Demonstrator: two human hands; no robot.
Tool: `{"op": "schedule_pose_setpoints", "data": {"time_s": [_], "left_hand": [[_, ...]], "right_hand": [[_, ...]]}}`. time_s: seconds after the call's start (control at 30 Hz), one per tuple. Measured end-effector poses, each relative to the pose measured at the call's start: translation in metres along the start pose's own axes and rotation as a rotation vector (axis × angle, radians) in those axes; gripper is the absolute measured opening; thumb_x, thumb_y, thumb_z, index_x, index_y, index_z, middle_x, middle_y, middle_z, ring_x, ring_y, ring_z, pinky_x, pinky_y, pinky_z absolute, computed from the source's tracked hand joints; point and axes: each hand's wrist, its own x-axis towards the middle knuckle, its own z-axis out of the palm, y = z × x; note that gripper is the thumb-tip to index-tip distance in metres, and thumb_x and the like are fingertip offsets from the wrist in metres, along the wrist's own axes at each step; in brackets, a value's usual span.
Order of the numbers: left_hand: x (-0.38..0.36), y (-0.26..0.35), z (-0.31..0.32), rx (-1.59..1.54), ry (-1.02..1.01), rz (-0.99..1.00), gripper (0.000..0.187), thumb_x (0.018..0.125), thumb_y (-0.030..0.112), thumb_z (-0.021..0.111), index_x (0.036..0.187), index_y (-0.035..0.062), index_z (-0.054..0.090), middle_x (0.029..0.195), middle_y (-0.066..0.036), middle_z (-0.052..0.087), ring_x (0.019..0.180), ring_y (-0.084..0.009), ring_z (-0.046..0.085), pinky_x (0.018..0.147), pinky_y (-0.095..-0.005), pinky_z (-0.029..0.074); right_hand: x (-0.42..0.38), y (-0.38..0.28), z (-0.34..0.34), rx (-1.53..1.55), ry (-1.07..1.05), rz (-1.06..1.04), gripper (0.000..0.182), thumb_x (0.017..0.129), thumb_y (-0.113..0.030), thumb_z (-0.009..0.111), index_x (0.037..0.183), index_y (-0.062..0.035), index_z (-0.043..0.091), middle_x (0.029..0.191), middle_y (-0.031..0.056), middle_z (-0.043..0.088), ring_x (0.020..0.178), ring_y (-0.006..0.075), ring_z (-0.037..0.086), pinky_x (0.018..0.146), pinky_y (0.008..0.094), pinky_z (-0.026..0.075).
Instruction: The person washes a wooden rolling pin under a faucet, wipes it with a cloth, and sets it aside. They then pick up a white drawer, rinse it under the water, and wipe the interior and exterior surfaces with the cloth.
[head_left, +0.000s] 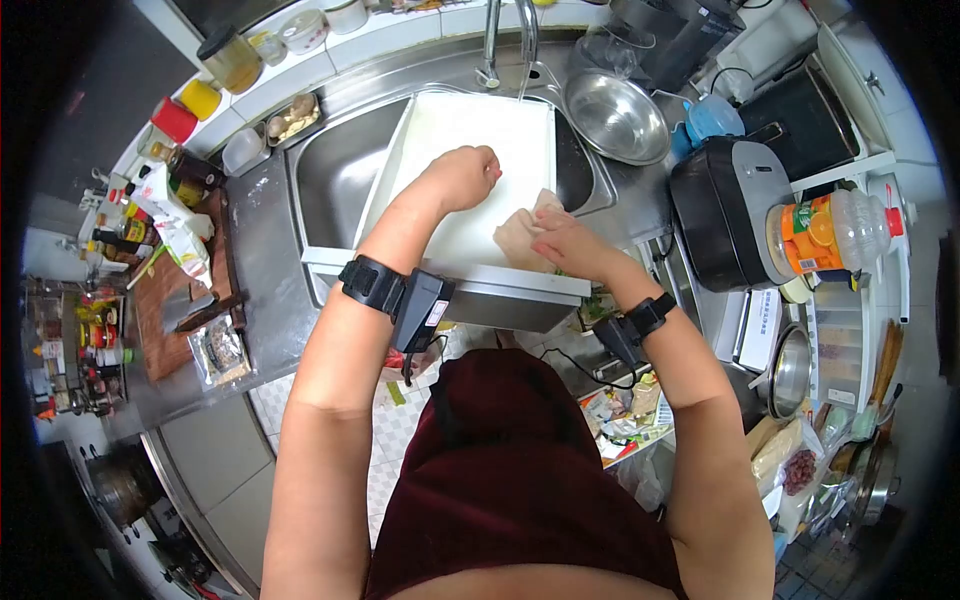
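A white drawer point(500, 125) with a grey front panel point(520, 300) rests tilted over the steel sink point(335, 165), its front toward me. My right hand point(575, 245) grips a pale, damp-looking cloth point(518, 236) against the drawer's inside near its right front corner. Over the middle of the drawer is my left hand point(466, 178), fingers curled into a fist; nothing shows in it, and its underside is hidden. A thin stream of water seems to fall from the faucet point(528, 40) at the drawer's far edge.
Right of the sink are a steel bowl point(617, 115), a black rice cooker point(725, 210) and a plastic bottle point(830, 238) with an orange label. On the left counter lie a wooden cutting board point(165, 310), a cleaver point(190, 312) and bottles. An open drawer point(640, 435) sits below right.
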Motion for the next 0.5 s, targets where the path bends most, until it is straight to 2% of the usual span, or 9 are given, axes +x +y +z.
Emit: {"op": "schedule_pose_setpoints", "data": {"time_s": [0.07,0.17,0.3,0.33,0.43,0.47,0.5], "left_hand": [[-0.018,-0.009,0.0,0.008,-0.009,0.002,0.023,0.087,0.02,0.054,0.1,0.0029,0.061,0.098,-0.017,0.064,0.093,-0.0312,0.061,0.082,-0.0368,0.047],[-0.044,-0.023,-0.007,0.043,0.006,-0.012,0.025,0.087,0.021,0.055,0.102,0.0024,0.061,0.099,-0.018,0.064,0.094,-0.0324,0.06,0.083,-0.0377,0.046],[-0.071,-0.04,-0.021,0.135,0.095,-0.053,0.026,0.087,0.024,0.055,0.102,0.0028,0.061,0.1,-0.019,0.063,0.095,-0.0346,0.059,0.084,-0.0398,0.046],[-0.077,-0.044,-0.023,0.166,0.118,-0.057,0.027,0.087,0.024,0.054,0.102,0.0029,0.061,0.1,-0.02,0.063,0.095,-0.0352,0.059,0.084,-0.0403,0.045],[-0.087,-0.053,-0.027,0.175,0.107,-0.093,0.027,0.087,0.024,0.054,0.102,0.0032,0.061,0.102,-0.021,0.062,0.097,-0.0364,0.058,0.085,-0.0408,0.045],[-0.09,-0.055,-0.027,0.14,0.085,-0.14,0.027,0.087,0.025,0.054,0.102,0.0032,0.061,0.102,-0.021,0.061,0.097,-0.0366,0.058,0.085,-0.0409,0.045],[-0.094,-0.056,-0.025,0.104,0.063,-0.187,0.027,0.087,0.025,0.054,0.102,0.0031,0.061,0.102,-0.021,0.061,0.097,-0.0367,0.058,0.085,-0.0411,0.045]], "right_hand": [[0.004,-0.007,-0.007,0.004,-0.076,-0.086,0.025,0.089,-0.022,0.05,0.085,-0.0009,0.063,0.106,0.0161,0.059,0.104,0.031,0.05,0.096,0.041,0.035],[0.008,-0.016,-0.013,0.088,-0.23,-0.195,0.016,0.083,-0.013,0.054,0.07,-0.0032,0.055,0.082,0.0106,0.054,0.092,0.0282,0.047,0.082,0.0374,0.038],[0.008,-0.04,-0.027,0.389,-0.45,0.277,0.012,0.082,-0.009,0.057,0.07,-0.0051,0.057,0.069,-0.0053,0.058,0.068,0.0084,0.05,0.064,0.0279,0.042],[0.011,-0.038,-0.019,0.53,-0.497,0.342,0.008,0.081,-0.012,0.061,0.081,-0.0053,0.065,0.073,-0.0071,0.061,0.065,0.0035,0.052,0.061,0.0239,0.044],[0.018,-0.061,-0.038,0.457,-0.58,0.321,0.017,0.08,-0.018,0.063,0.084,-0.0013,0.067,0.094,0.0012,0.062,0.082,0.0109,0.055,0.074,0.0274,0.045],[0.022,-0.061,-0.038,0.377,-0.629,0.275,0.024,0.081,-0.022,0.061,0.093,-0.0021,0.066,0.097,0.0027,0.062,0.086,0.0132,0.056,0.077,0.0271,0.046],[0.025,-0.058,-0.032,0.386,-0.631,0.308,0.027,0.082,-0.023,0.06,0.096,-0.0015,0.065,0.098,0.0039,0.061,0.088,0.0138,0.056,0.079,0.0266,0.045]]}}
